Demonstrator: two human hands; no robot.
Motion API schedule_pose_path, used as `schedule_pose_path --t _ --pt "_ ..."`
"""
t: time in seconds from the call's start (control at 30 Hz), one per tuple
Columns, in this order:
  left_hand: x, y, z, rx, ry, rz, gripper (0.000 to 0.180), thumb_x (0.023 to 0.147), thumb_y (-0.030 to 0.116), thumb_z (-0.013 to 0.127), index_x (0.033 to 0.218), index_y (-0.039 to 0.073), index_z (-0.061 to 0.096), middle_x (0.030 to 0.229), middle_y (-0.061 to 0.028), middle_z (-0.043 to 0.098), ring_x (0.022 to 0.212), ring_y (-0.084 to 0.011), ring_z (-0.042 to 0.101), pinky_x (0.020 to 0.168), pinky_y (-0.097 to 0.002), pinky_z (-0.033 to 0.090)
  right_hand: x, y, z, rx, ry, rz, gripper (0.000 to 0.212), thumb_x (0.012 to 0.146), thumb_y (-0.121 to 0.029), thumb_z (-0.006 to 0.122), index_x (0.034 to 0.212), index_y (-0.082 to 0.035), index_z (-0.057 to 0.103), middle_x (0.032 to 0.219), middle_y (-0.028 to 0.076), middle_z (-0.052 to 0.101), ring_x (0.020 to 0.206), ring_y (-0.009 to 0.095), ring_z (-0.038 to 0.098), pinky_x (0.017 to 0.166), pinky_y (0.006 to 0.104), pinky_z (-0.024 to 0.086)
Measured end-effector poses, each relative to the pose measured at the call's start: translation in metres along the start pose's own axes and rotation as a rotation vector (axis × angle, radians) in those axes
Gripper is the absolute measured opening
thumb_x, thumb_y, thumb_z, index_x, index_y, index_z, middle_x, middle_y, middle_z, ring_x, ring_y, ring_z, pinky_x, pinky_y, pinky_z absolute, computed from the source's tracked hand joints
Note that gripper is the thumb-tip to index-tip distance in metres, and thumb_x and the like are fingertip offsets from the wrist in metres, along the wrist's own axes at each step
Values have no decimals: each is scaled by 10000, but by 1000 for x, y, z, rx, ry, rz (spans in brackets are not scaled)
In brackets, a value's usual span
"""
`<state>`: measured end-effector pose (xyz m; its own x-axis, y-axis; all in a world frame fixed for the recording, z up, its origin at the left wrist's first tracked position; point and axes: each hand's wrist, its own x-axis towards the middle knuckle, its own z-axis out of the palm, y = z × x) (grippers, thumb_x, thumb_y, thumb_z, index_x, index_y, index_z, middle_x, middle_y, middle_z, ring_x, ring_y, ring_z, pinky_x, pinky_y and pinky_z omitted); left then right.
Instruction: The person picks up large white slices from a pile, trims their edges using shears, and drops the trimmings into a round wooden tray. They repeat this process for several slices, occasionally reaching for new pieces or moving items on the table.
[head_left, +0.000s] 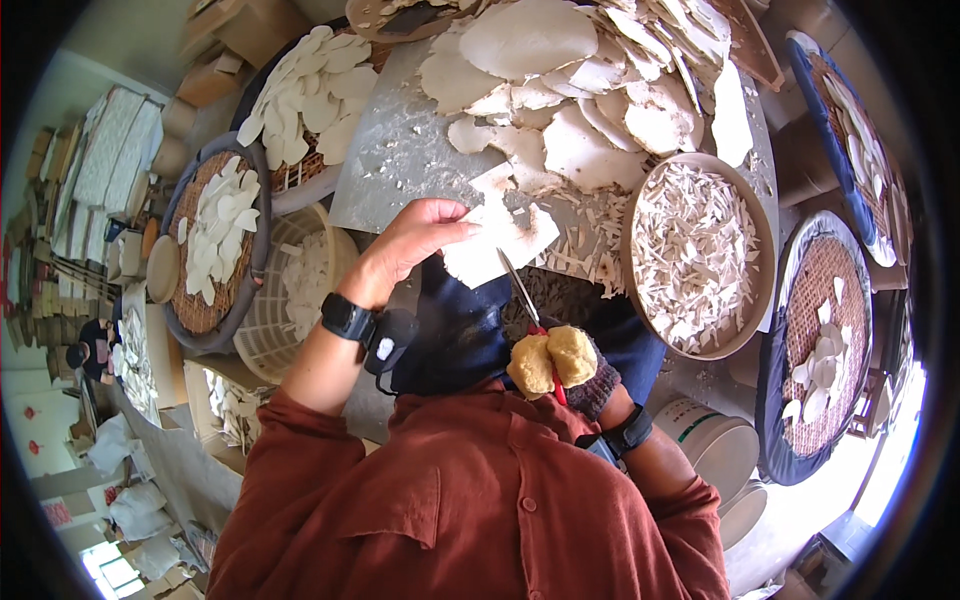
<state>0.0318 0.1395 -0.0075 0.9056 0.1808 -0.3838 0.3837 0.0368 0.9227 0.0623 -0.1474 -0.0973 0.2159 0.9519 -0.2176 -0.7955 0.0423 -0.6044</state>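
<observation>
Between the thumb and fingers of my left hand (415, 243) is a thin, stiff, off-white piece of sheet (485, 262) with an irregular outline. I cannot make out its material. My right hand (597, 385), in a dark knitted glove, is closed round a pair of red-handled scissors (524, 292). Yellow padding (552, 360) covers the handle area; whether it is fixed to the handles or the fingers cannot be told. The blades point up and left and meet the lower edge of the sheet. Both hands are over my lap, at the near edge of the metal-topped table (385, 150).
Large pale sheets (590, 140) are heaped on the table's far side. At its right a round tray (768, 235) holds many small offcuts. Rimmed woven trays (181, 270) with cut pieces stand left and right, beside a slatted plastic basket (262, 335). White buckets (715, 440) stand lower right.
</observation>
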Motion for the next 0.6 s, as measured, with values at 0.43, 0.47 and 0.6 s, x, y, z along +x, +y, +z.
schedule_pose_path --t 0.43,0.47,0.6 --pt "-6 -19 4 -691 68 33 173 843 96 588 1003 33 613 956 -53 639 874 -145 615 792 -288 498 0 -12 -22 131 -46 79 270 863 -92 522 1116 3 534 1066 112 595 975 227 585 890 367 462" --pt "-7 -19 2 -713 100 57 189 846 109 588 1011 19 609 955 -60 638 873 -148 616 792 -293 498 2 -13 -21 870 -87 255 279 894 -97 471 1146 14 513 1106 128 574 1018 240 567 915 384 447" --pt "3 -31 20 -816 317 26 98 800 102 641 874 101 577 879 -21 627 807 -121 598 722 -270 476 13 26 -49 559 -98 12 323 940 -163 400 1166 61 451 1118 187 545 1062 333 523 948 453 410"
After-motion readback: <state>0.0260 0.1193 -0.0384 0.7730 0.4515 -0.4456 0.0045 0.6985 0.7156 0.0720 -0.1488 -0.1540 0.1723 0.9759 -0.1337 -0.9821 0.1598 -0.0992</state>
